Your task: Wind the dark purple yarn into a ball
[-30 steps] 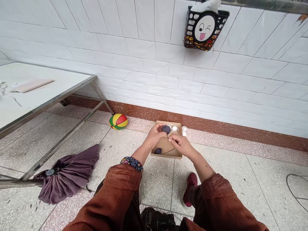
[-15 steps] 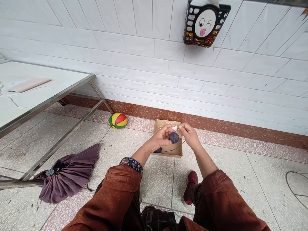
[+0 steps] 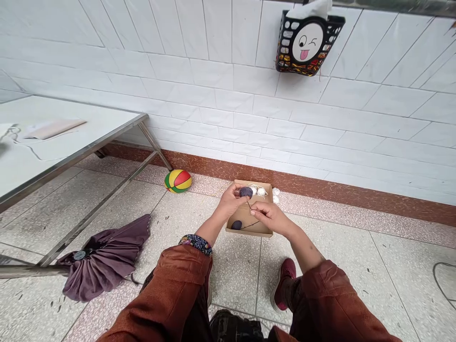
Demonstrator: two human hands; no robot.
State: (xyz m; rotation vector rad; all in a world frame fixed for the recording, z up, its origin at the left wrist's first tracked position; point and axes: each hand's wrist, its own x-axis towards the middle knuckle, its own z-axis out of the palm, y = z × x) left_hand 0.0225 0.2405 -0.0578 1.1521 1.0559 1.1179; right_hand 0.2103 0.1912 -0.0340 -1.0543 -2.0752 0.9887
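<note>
My left hand [image 3: 230, 202] is closed around a dark purple-grey ball of yarn [image 3: 245, 192], held above a shallow cardboard box [image 3: 252, 232] on the floor. Close beside it, to the right, my right hand [image 3: 270, 216] pinches the dark yarn strand [image 3: 249, 205] that runs from this ball. A second dark yarn ball [image 3: 236, 224] lies in the near left corner of the box, with a strand trailing from it toward my right hand. White yarn balls [image 3: 261, 191] sit in the far part of the box.
More white balls [image 3: 276, 192] lie on the floor right of the box. A striped ball [image 3: 178, 181] and a folded purple umbrella [image 3: 110, 254] are to the left, by a metal-framed table [image 3: 71, 137]. A black basket [image 3: 309, 45] hangs on the tiled wall.
My right hand has come down and toward me, drawing the strand below the held ball. My left hand has shifted slightly up and left, uncovering the second dark ball and the white balls.
</note>
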